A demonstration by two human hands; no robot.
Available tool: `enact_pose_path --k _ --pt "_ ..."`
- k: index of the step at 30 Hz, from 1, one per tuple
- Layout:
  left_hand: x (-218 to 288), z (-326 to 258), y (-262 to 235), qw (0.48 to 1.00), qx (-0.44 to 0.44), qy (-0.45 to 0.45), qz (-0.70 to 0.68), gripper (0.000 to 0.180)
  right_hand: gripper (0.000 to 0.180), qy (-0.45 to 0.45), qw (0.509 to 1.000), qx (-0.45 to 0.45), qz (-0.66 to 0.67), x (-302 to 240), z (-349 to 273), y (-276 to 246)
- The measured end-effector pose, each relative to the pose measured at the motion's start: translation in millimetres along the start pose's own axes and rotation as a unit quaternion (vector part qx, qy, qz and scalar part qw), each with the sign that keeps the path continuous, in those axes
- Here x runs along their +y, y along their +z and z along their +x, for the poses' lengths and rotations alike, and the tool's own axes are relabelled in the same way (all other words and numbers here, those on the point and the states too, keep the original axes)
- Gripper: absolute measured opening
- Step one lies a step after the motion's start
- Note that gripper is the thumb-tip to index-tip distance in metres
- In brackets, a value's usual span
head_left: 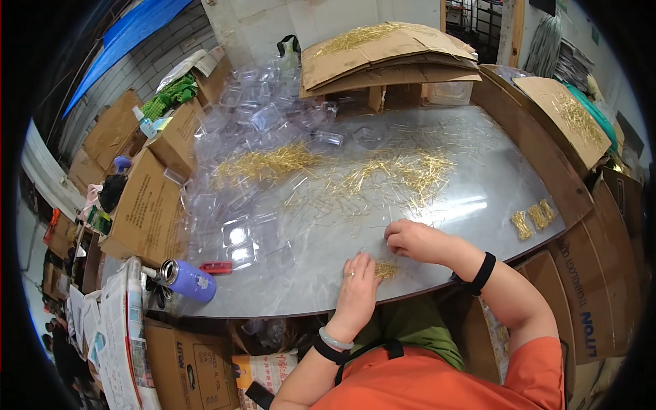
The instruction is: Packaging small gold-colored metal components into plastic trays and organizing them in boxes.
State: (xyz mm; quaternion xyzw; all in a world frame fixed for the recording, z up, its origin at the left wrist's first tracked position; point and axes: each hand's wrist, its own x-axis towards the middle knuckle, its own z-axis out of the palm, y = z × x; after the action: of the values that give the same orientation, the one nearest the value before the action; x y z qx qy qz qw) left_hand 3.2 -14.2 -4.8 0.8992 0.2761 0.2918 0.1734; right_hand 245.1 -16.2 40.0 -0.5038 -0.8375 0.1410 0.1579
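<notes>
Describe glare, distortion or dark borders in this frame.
Head view: white glare streak on the glossy grey tabletop, right of centre; hotspots on clear plastic boxes at left; fisheye bending bows the tabletop's near edge; black fills the corners; thin golden strands blend where piled.

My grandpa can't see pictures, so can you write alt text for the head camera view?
A person's left hand is beside a small pile of thin gold strips on a shiny grey table, with the right hand curled just beyond it. Farther back lie loose gold strips and clear plastic containers; a purple bottle is at the left.
</notes>
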Motion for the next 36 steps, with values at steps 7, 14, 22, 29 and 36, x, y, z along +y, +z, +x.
enact_pose_path --k 7,14,22,29,36 --pt "-4 -1 5 1.000 0.004 -0.010 -0.002 0.048 0.020 0.049 0.958 0.241 -0.147 -1 -18 11" --pt "-10 -1 14 0.998 0.014 -0.033 0.052 0.067 0.022 0.153 0.952 0.239 -0.112 -71 -71 36" --pt "-18 0 9 0.997 -0.047 0.012 0.052 0.053 0.016 0.122 0.940 0.313 0.066 -50 -47 72" --pt "-18 5 17 0.998 -0.019 0.035 0.046 0.046 0.044 0.173 0.882 0.407 0.162 -49 -13 106" --pt "-10 4 15 0.999 0.007 0.043 0.033 0.050 0.048 0.183 0.835 0.405 0.323 -20 -2 94"
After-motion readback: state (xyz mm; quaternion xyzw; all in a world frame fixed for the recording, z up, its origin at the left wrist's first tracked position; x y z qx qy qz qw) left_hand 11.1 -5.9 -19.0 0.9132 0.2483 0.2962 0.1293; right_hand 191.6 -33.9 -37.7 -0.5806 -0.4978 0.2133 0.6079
